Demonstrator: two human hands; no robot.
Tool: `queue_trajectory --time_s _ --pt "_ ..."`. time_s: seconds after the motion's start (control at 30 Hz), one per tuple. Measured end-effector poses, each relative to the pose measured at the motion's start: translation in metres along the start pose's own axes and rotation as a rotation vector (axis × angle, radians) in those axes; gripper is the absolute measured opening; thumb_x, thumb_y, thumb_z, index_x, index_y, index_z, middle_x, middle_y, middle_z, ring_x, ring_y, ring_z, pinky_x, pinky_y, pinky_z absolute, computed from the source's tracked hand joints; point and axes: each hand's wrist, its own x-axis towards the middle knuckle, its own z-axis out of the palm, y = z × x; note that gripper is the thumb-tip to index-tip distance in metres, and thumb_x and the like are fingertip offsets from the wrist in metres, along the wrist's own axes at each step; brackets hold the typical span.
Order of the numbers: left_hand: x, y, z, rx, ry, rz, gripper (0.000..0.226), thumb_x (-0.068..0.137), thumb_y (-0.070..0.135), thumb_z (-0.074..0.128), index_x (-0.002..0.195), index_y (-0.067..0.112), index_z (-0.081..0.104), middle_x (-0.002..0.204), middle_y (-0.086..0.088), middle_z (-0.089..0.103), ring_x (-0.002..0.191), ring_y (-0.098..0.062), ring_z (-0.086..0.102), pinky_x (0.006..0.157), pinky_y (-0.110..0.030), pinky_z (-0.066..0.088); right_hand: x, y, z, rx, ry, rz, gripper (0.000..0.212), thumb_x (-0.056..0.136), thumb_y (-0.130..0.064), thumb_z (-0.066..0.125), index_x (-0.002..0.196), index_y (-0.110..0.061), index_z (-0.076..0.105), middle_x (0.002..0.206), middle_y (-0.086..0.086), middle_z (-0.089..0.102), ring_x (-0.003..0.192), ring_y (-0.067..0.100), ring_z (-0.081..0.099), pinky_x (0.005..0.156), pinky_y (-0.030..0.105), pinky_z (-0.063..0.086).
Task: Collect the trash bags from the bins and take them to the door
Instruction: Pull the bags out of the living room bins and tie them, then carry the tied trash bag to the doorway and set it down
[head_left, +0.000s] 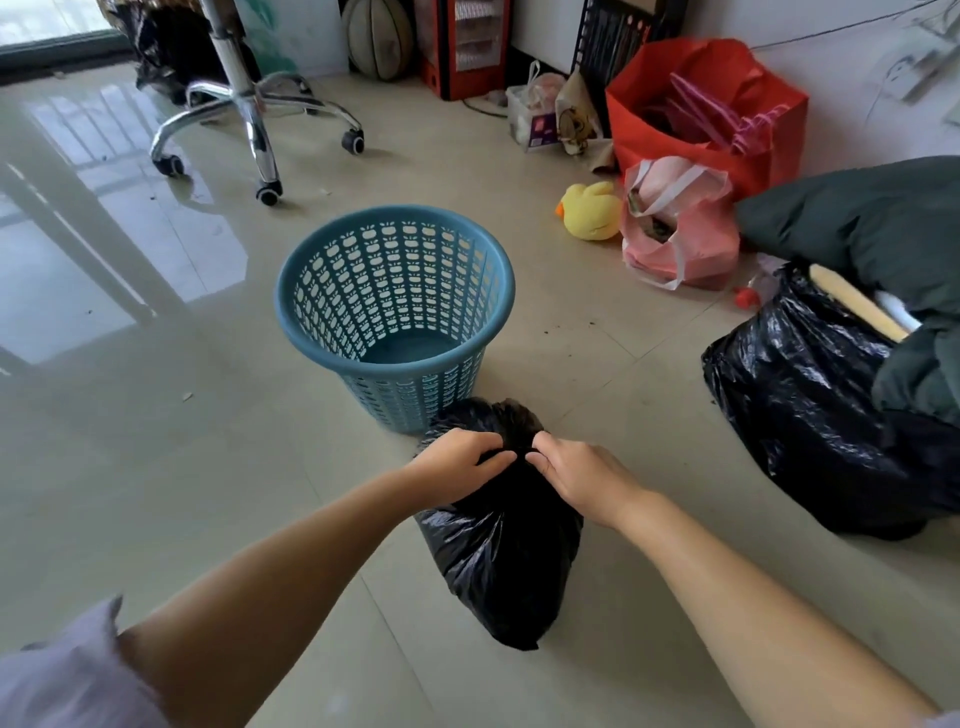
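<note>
Progress at the bagging stage: blue bin (395, 312) stands emptied; black trash bag (501, 545) sits on the floor just before it, left hand (457, 470) and right hand (582, 478) fingers clamped on its gathered neck. Carrying to the door remains.

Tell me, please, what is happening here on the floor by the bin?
A person is gathering the neck of a small black trash bag with both hands, left hand and right hand pinching it closed. The blue bin behind it is empty. A bigger black bag sits open to the right.
</note>
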Motion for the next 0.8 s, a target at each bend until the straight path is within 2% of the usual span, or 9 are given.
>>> queue_trajectory --time_s 0.13,0.27,0.37,0.47,0.53,0.63,0.8 --pt "-0.032 0.040 -0.027 -0.041 -0.067 -0.083 0.034 0.097 0.036 0.045 0.074 0.011 0.046 0.069 -0.003 0.050 0.066 -0.020 0.047 0.062 -0.030 0.032 -0.030 -0.032 -0.045 0.060 -0.121 0.105 0.024 0.101 -0.036 0.031 0.088 -0.015 0.031 0.094 0.016 0.061 0.089 0.037 0.058 0.065 0.038 0.037" --pt "-0.068 0.095 -0.080 -0.059 -0.093 -0.109 0.034 0.097 0.037 0.045 0.075 0.011 0.048 0.070 -0.004 0.052 0.067 -0.020 0.048 0.063 -0.030 0.033 -0.069 -0.065 -0.113 0.121 -0.187 0.125 0.026 0.101 -0.035 0.031 0.086 -0.014 0.031 0.080 0.007 0.048 0.088 0.036 0.057 0.066 0.038 0.038" --pt "-0.096 0.138 -0.128 -0.068 -0.103 -0.119 0.036 0.097 0.038 0.044 0.082 0.007 0.055 0.078 -0.010 0.060 0.071 -0.023 0.052 0.066 -0.033 0.037 -0.095 -0.091 -0.172 0.141 -0.221 0.119 0.025 0.101 -0.035 0.032 0.085 -0.016 0.031 0.079 0.004 0.048 0.087 0.036 0.057 0.068 0.039 0.039" --pt "-0.124 0.182 -0.189 -0.077 -0.089 -0.109 0.033 0.097 0.037 0.044 0.088 0.009 0.059 0.089 -0.010 0.065 0.083 -0.025 0.059 0.070 -0.033 0.040 -0.117 -0.123 -0.239 0.146 -0.218 0.097 0.024 0.101 -0.035 0.032 0.085 -0.018 0.032 0.087 0.013 0.059 0.088 0.036 0.058 0.072 0.041 0.043" --pt "-0.141 0.215 -0.237 -0.065 -0.075 -0.095 0.032 0.098 0.035 0.044 0.094 0.009 0.062 0.093 -0.008 0.066 0.087 -0.023 0.059 0.069 -0.030 0.039 -0.130 -0.147 -0.286 0.143 -0.196 0.088 0.023 0.101 -0.034 0.032 0.085 -0.017 0.032 0.093 0.016 0.061 0.088 0.035 0.057 0.069 0.040 0.040" --pt "-0.165 0.262 -0.306 -0.023 -0.069 -0.081 0.036 0.097 0.038 0.044 0.094 0.007 0.063 0.090 -0.009 0.067 0.082 -0.024 0.060 0.072 -0.036 0.046 -0.153 -0.181 -0.352 0.115 -0.154 0.078 0.024 0.101 -0.034 0.030 0.086 -0.016 0.033 0.093 0.015 0.062 0.087 0.035 0.057 0.065 0.037 0.034" --pt "-0.204 0.329 -0.387 0.092 -0.058 -0.036 0.039 0.096 0.042 0.042 0.093 0.009 0.063 0.085 -0.009 0.067 0.079 -0.025 0.061 0.073 -0.041 0.050 -0.198 -0.228 -0.447 0.089 -0.140 0.066 0.026 0.102 -0.034 0.028 0.092 -0.013 0.040 0.093 0.017 0.061 0.083 0.033 0.055 0.066 0.036 0.034"
